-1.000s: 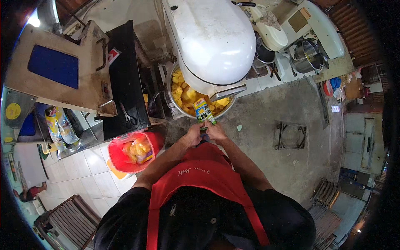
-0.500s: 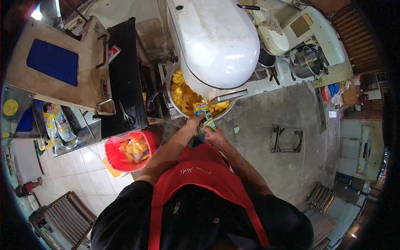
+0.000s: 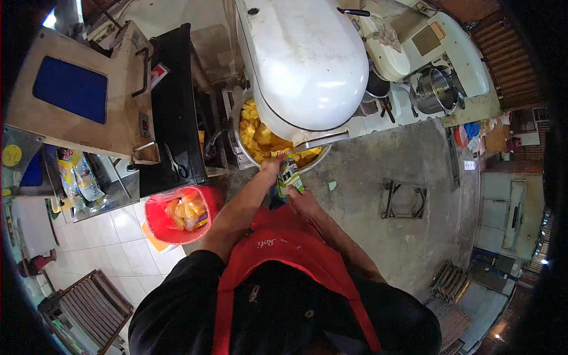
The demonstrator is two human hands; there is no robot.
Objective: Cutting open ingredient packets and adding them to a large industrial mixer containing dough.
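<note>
Right over the mixer bowl [image 3: 254,133], a small packet [image 3: 289,176] was gripped by both the left hand [image 3: 271,167] and right hand [image 3: 303,200]; contents could've easily been spilled past the rim if tilted carelessly.

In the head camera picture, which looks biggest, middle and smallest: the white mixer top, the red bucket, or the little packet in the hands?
1. White mixer top, biggest, though it is nearer the camera.
2. Red bucket.
3. Little packet, held by the left hand and right hand.
</note>
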